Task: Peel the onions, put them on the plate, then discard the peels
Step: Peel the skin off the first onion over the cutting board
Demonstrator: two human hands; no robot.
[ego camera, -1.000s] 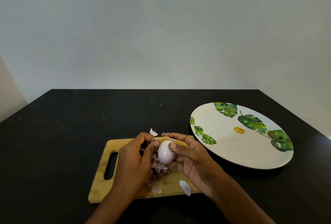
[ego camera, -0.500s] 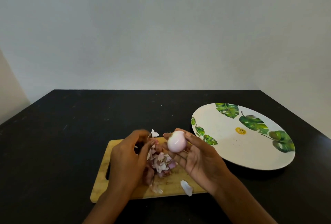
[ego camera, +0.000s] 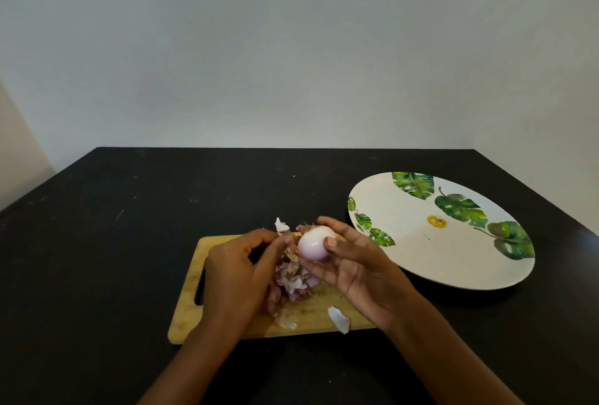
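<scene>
Above the middle of the board [ego camera: 194,317], the left grip [ego camera: 240,278] is being curled by the peels [ego camera: 293,278], its hold unclear. The nearly bare onion [ego camera: 312,245] is being clasped by the right grip [ego camera: 359,268]; the plate [ego camera: 421,252] is being left empty, peels undiscarded.

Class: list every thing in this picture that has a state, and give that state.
onion: peeled, held above the cutting board.
right hand: grips the onion.
left hand: fingers curled beside the onion; pinching unclear.
peels: heaped loose on the cutting board.
plate: no onion on it.
</scene>
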